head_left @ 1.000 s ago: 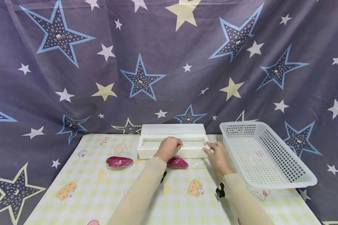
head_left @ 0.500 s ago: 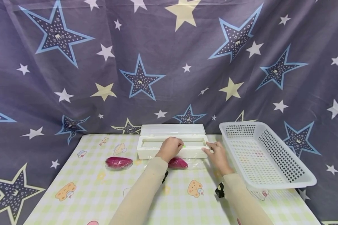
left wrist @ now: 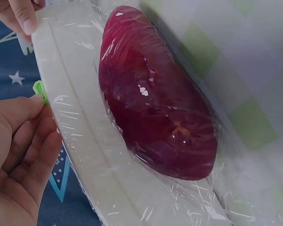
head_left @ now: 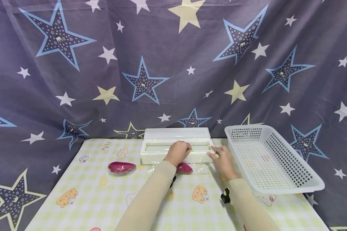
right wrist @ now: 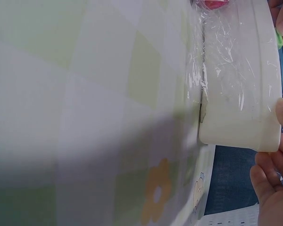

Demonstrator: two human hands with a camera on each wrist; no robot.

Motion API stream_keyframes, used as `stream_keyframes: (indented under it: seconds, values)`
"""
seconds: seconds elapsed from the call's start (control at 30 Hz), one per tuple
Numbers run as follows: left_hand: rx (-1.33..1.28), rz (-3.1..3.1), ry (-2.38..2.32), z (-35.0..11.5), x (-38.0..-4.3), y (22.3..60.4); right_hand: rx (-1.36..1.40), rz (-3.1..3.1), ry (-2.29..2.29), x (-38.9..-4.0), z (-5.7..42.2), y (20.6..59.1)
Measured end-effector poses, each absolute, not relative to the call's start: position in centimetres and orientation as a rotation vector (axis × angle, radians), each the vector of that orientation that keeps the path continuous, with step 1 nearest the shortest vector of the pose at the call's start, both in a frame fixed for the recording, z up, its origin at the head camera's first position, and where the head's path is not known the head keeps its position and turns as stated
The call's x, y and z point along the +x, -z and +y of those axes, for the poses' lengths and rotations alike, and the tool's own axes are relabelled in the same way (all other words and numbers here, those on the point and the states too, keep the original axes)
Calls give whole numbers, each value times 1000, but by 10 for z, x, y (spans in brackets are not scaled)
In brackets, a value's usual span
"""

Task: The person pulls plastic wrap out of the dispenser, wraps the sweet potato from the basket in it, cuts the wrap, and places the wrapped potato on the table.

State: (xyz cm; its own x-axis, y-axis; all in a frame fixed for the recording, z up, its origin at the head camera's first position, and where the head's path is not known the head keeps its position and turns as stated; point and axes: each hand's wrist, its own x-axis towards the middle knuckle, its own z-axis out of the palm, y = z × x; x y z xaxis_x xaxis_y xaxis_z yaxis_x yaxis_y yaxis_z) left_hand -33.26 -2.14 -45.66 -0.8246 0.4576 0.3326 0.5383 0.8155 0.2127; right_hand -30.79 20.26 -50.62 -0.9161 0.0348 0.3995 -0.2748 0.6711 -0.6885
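A white cling film dispenser (head_left: pixel 153 158) stands at the back of the table, lid (head_left: pixel 177 133) raised. My left hand (head_left: pixel 177 152) pinches the small green slide cutter (left wrist: pixel 39 92) on its front edge between thumb and finger. My right hand (head_left: pixel 224 163) grips the dispenser's right end, thumb in front. Clear cling film (head_left: pixel 201 168) hangs over the front onto the table. On the film lies a purple-red, tapered, oblong vegetable (left wrist: pixel 155 103), like a sweet potato, partly hidden by my left arm in the head view. A similar one (head_left: pixel 121 167), wrapped in film, lies to the left.
A white perforated plastic basket (head_left: pixel 306 188) stands on the right, close to my right forearm. A checked cloth (head_left: pixel 84 179) covers the table. Behind it hangs a dark star-patterned curtain (head_left: pixel 173 48).
My left hand has slid to the right along the dispenser's front edge with the green slide cutter. My right hand stays on the right end.
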Motion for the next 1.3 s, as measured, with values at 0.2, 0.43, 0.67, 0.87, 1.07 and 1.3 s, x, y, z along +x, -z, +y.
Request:
stream_keyframes:
  seconds: [0.2, 0.43, 0.67, 0.87, 1.07, 1.3]
  values:
    - [-770, -2726, 423, -13, -334, 456, 197, -2494, -1107, -310, 204, 507]
    - [-787, -2708, 437, -3, -336, 457, 208, -2479, -1086, -311, 204, 507]
    - [-783, -2724, 458, 3, -335, 456, 198, -2500, -1093, -311, 203, 508]
    - [-773, -2725, 475, 7, -336, 456, 200, -2487, -1101, -311, 203, 508]
    - [-764, -2767, 525, 15, -337, 454, 203, -2497, -1086, -312, 203, 509]
    - [-731, -2808, 574, 24, -344, 455, 206, -2506, -1082, -312, 205, 510]
